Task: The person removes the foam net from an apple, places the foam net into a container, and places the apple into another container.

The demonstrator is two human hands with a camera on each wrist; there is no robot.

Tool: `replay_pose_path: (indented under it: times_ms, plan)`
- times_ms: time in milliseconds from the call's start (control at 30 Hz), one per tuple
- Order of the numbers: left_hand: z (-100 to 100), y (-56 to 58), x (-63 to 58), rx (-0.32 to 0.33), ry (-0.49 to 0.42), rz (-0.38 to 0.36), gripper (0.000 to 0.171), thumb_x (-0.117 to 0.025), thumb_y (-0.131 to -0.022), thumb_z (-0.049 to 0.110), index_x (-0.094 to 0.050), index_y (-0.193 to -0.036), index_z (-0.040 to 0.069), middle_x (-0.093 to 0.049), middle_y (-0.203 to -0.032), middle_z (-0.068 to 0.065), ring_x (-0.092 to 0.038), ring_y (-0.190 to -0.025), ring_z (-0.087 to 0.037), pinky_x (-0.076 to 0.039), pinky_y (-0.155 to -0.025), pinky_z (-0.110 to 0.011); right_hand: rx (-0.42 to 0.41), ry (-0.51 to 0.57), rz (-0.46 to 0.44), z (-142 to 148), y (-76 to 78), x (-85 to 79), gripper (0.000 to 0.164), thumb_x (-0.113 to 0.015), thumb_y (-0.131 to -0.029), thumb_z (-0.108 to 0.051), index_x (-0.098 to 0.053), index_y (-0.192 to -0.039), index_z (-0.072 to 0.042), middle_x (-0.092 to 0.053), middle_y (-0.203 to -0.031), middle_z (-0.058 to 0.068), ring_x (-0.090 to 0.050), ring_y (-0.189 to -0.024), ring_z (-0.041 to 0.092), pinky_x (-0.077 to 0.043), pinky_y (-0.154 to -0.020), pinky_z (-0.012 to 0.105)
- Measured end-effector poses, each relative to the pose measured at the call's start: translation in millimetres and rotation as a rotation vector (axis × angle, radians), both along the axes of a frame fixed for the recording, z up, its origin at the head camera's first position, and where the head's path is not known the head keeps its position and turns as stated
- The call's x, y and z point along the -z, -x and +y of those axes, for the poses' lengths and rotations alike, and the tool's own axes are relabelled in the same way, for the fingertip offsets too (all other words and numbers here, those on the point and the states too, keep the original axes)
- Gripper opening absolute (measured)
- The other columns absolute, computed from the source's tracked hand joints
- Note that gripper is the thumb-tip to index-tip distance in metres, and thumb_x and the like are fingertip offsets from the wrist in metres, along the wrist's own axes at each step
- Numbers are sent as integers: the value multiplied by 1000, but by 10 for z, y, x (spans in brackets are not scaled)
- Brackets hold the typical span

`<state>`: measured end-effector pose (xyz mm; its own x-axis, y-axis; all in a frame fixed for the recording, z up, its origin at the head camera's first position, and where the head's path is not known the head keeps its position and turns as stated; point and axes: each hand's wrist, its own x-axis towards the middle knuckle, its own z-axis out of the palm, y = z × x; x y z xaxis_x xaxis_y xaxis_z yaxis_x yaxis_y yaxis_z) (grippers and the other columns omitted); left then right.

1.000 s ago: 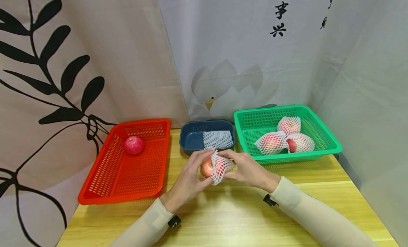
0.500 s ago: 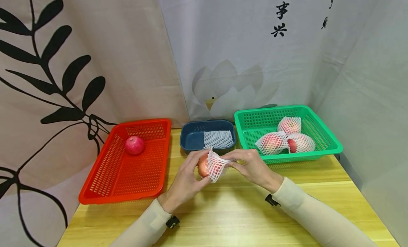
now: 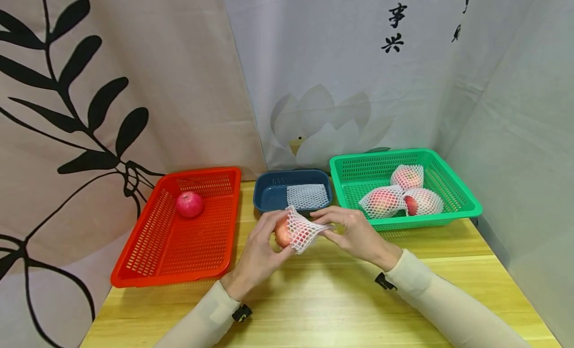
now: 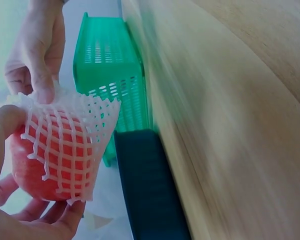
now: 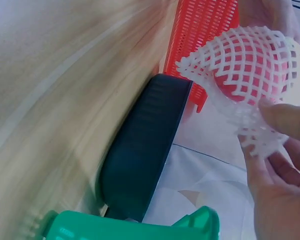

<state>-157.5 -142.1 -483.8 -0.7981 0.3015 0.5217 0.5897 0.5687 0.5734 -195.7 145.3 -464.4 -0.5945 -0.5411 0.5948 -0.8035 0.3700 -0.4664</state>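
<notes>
Above the table my left hand (image 3: pixel 259 256) grips an apple (image 3: pixel 282 232), with fingers and thumb curled round its left side. A white foam net sleeve (image 3: pixel 305 232) covers the apple's right part and leaves its left part bare. My right hand (image 3: pixel 358 237) pinches the sleeve's gathered end between thumb and fingers, seen closely in the right wrist view. In the left wrist view the sleeve's cut edge lies across the red apple (image 4: pixel 30 172), near the left thumb and fingertips. Part of the apple is hidden behind the left fingers.
A red basket (image 3: pixel 179 258) on the left holds one bare apple (image 3: pixel 189 204). At the back, a dark blue basin (image 3: pixel 271 196) contains flat foam net (image 3: pixel 307 196). The green basket (image 3: pixel 358 181) on the right holds three netted apples (image 3: pixel 381 202). A curtain hangs behind the table.
The right hand has shifted from the apple's side to the sleeve's end, drawing it out to the right. The left hand and apple have moved slightly left.
</notes>
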Motion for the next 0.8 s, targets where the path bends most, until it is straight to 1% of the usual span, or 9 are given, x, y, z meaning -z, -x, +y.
replay_pose_path:
  times_ms: [133, 200, 267, 300, 400, 500, 533, 667, 800]
  plan:
    - [6, -1, 15, 0, -4, 18, 85, -102, -87, 8, -64, -162, 15, -68, -156, -10, -73, -140, -30, -67, -115, -51, -51, -8, -2, -24, -5, -11, 47, -96, -92, 5, -82, -136, -2, -85, -133, 13, -86, -105, 22, -73, -83, 35]
    - [10, 11, 39, 19, -18, 45, 85, -101, -87, 9, -64, -163, 16, -69, -156, -9, -74, -138, -30, -68, -112, -51, -75, -20, 9, -50, -7, -11, 57, -100, -90, -1, -78, -142, -1, -84, -131, 12, -84, -101, 19, -73, -84, 34]
    - [15, 23, 63, 43, -33, 77, 83, -100, -88, 11, -65, -163, 18, -69, -155, -7, -74, -137, -28, -69, -111, -50, -92, -38, 23, -80, -10, -10, 63, -103, -88, -9, -76, -145, -1, -83, -131, 11, -81, -99, 17, -72, -82, 34]
    - [6, 116, 228, 64, -57, 109, 79, -99, -91, 14, -64, -163, 18, -69, -156, -6, -73, -139, -27, -68, -114, -47, -98, -46, 32, -94, -11, -9, 63, -102, -89, -12, -76, -145, -1, -82, -132, 11, -80, -99, 17, -72, -81, 34]
    - [9, 123, 249, 79, -67, 137, 73, -97, -94, 19, -66, -160, 18, -69, -154, -5, -73, -137, -23, -68, -113, -41, -95, -54, 51, -122, -9, -20, 54, -100, -91, -12, -79, -140, -4, -82, -131, 10, -77, -97, 16, -70, -79, 33]
    - [19, 107, 234, 71, -63, 124, 68, -96, -96, 20, -67, -158, 15, -68, -155, -7, -73, -137, -26, -68, -111, -41, -71, -47, 72, -120, -3, -42, 42, -96, -93, -5, -82, -132, -6, -84, -127, 9, -78, -97, 16, -69, -78, 30]
    - [34, 12, 69, 53, -43, 101, 69, -97, -94, 18, -68, -157, 15, -68, -154, -8, -74, -135, -27, -70, -107, -43, -62, -46, 80, -116, -1, -52, 40, -96, -92, -4, -83, -130, -7, -85, -125, 8, -79, -97, 16, -69, -78, 29]
    - [49, -13, 7, 19, -29, 63, 72, -100, -93, 17, -68, -158, 14, -67, -155, -10, -72, -139, -28, -69, -110, -44, -46, -61, 104, -104, 21, -89, 39, -96, -92, -2, -83, -128, -7, -87, -123, 6, -82, -102, 18, -69, -81, 31]
    - [59, -22, -39, -7, -32, 45, 70, -99, -95, 22, -69, -158, 17, -67, -155, -7, -71, -141, -25, -68, -112, -43, -38, -94, 82, -88, 34, -129, 38, -94, -95, -3, -82, -131, -8, -88, -123, 5, -82, -103, 18, -69, -83, 33]
